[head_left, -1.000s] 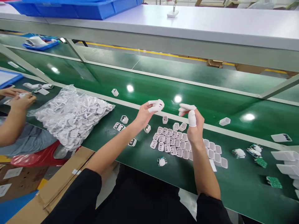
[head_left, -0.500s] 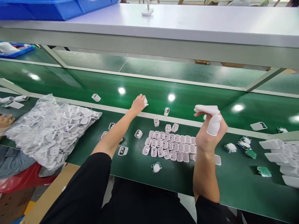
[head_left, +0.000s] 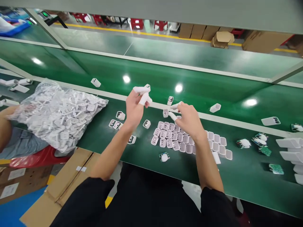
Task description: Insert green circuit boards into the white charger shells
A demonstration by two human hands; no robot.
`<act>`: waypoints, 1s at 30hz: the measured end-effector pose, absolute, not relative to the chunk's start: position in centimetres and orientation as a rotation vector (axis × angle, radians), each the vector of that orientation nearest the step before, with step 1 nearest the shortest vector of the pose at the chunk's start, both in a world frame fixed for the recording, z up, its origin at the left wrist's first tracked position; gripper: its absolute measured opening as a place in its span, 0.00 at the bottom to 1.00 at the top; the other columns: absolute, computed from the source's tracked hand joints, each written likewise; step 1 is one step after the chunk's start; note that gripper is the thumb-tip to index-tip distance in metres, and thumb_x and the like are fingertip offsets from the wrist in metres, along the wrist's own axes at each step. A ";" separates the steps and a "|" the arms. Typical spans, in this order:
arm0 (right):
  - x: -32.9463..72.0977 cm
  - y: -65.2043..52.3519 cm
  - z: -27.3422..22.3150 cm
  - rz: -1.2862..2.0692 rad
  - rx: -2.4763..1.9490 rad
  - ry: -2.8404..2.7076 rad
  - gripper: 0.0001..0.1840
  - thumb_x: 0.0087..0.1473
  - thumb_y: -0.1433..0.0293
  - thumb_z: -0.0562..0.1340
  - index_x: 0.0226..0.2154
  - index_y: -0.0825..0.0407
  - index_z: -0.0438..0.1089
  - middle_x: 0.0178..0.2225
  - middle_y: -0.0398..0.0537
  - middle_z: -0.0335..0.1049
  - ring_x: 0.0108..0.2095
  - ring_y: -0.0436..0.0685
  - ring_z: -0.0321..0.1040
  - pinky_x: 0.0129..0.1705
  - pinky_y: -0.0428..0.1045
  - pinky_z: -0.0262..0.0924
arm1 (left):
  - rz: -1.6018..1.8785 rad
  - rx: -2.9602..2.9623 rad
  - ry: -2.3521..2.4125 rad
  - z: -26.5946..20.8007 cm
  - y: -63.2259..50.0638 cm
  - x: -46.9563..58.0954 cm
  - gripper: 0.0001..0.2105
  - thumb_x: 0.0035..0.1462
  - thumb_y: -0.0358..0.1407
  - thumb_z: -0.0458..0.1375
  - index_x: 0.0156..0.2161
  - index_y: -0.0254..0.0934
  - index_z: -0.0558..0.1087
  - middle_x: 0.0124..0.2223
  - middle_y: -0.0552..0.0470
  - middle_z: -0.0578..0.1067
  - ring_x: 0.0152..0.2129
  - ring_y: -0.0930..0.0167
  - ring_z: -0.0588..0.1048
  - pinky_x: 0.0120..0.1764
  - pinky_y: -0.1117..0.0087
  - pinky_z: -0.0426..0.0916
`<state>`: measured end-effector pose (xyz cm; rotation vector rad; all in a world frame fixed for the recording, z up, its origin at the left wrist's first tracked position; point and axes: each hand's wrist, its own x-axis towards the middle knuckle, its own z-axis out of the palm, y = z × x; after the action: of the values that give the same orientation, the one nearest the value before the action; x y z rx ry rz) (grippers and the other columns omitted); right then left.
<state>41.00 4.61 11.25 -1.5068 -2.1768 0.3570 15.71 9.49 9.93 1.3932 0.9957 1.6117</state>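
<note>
My left hand, white covers on its fingers, hovers near the back ledge with thumb and index finger apart. Just behind its fingertips stands a white plastic housing with dark parts inside. My right hand also wears white finger covers. Its thumb and index finger are spread, their tips just right of a small white housing with slots; whether they touch it I cannot tell. Below that hand lie rows of open white housings, partly hidden by the wrist. Another filled housing leans at the ledge.
A clear bag of white plastic parts lies on the left, beside another person's arm. Circuit boards and stacked white housings are at the right. One circuit board sits near the front edge. A shelf beam crosses overhead.
The view has tipped downward. My left hand has drawn back from the housing at the ledge and let it go. My right hand has moved left and down to the slotted housing.
</note>
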 end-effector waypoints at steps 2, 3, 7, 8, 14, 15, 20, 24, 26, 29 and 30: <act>39.4 3.6 10.7 0.298 -1.560 -2.382 0.10 0.64 0.75 0.60 0.45 0.51 0.75 0.41 0.51 0.78 0.41 0.62 0.71 0.45 0.57 0.56 | 1.640 1.229 0.995 10.0 4.1 14.5 0.11 0.67 0.41 0.72 0.50 0.42 0.82 0.35 0.53 0.82 0.18 0.78 0.70 0.21 0.76 0.61; 38.7 2.5 10.6 0.273 -1.559 -2.454 0.10 0.63 0.78 0.59 0.43 0.51 0.74 0.40 0.51 0.77 0.41 0.62 0.71 0.45 0.57 0.56 | 1.639 1.149 1.017 9.7 1.6 13.8 0.10 0.66 0.41 0.73 0.50 0.42 0.83 0.35 0.53 0.83 0.15 0.81 0.66 0.18 0.76 0.56; 37.3 -5.0 10.6 0.451 -1.402 -2.667 0.09 0.67 0.76 0.60 0.35 0.49 0.67 0.34 0.46 0.75 0.36 0.59 0.72 0.40 0.55 0.58 | 1.573 0.854 1.079 6.8 -6.7 11.3 0.10 0.67 0.44 0.73 0.49 0.45 0.84 0.26 0.58 0.79 0.10 0.84 0.55 0.18 0.77 0.51; 37.2 -7.1 10.2 0.536 -1.345 -2.707 0.08 0.68 0.76 0.61 0.37 0.48 0.68 0.36 0.46 0.76 0.36 0.59 0.73 0.39 0.55 0.60 | 1.535 0.796 1.103 6.0 -8.4 10.9 0.11 0.68 0.46 0.72 0.50 0.45 0.83 0.23 0.59 0.78 0.09 0.84 0.53 0.18 0.77 0.50; 37.4 -15.3 4.6 0.531 -1.334 -2.719 0.28 0.66 0.84 0.52 0.63 0.50 0.66 0.53 0.56 0.79 0.46 0.65 0.80 0.42 0.60 0.75 | 1.251 0.648 1.156 3.6 -15.2 9.9 0.21 0.73 0.53 0.64 0.59 0.42 0.79 0.11 0.66 0.61 0.04 0.78 0.54 0.13 0.77 0.46; 37.4 -15.6 3.6 0.500 -1.355 -2.698 0.27 0.67 0.83 0.52 0.64 0.50 0.66 0.53 0.56 0.79 0.47 0.67 0.79 0.43 0.61 0.76 | 1.232 0.656 1.136 3.6 -15.5 9.8 0.20 0.73 0.53 0.64 0.58 0.41 0.79 0.11 0.66 0.61 0.04 0.77 0.56 0.13 0.77 0.47; 37.2 -15.6 1.1 0.473 -1.503 -2.514 0.13 0.74 0.73 0.58 0.56 0.49 0.74 0.47 0.56 0.78 0.42 0.66 0.76 0.43 0.63 0.75 | 1.209 0.767 1.002 4.9 -13.4 9.5 0.17 0.75 0.50 0.62 0.60 0.45 0.75 0.35 0.53 0.85 0.12 0.76 0.71 0.16 0.75 0.63; 37.3 -15.8 1.7 0.600 -1.536 -2.251 0.15 0.76 0.65 0.62 0.61 0.46 0.73 0.45 0.52 0.78 0.46 0.64 0.76 0.50 0.62 0.78 | 1.135 1.096 0.970 7.3 -8.4 9.5 0.16 0.74 0.49 0.63 0.59 0.43 0.76 0.43 0.49 0.85 0.24 0.74 0.77 0.30 0.68 0.76; 37.6 -16.0 2.1 0.825 -1.506 -1.888 0.20 0.75 0.62 0.65 0.65 0.42 0.72 0.49 0.50 0.80 0.49 0.62 0.78 0.56 0.62 0.78 | 1.028 1.339 1.033 8.3 -4.5 10.0 0.15 0.72 0.46 0.66 0.57 0.43 0.78 0.39 0.52 0.81 0.28 0.72 0.77 0.36 0.67 0.75; 38.2 -15.2 2.4 1.077 -1.382 -1.323 0.21 0.74 0.56 0.66 0.65 0.39 0.75 0.49 0.50 0.82 0.45 0.61 0.82 0.51 0.61 0.81 | 0.763 1.773 1.175 9.2 2.3 11.7 0.12 0.68 0.42 0.67 0.53 0.43 0.78 0.33 0.56 0.75 0.29 0.70 0.73 0.38 0.65 0.70; 38.5 -14.7 2.5 1.110 -1.331 -1.194 0.22 0.73 0.54 0.66 0.64 0.40 0.76 0.47 0.50 0.83 0.42 0.61 0.82 0.48 0.60 0.81 | 0.652 1.916 1.205 9.2 4.6 12.5 0.12 0.67 0.41 0.68 0.52 0.42 0.78 0.34 0.56 0.74 0.29 0.69 0.72 0.37 0.64 0.68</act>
<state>38.49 -14.65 2.55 -1.3306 -1.1944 1.1103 12.50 4.59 9.24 1.9162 1.2052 0.6523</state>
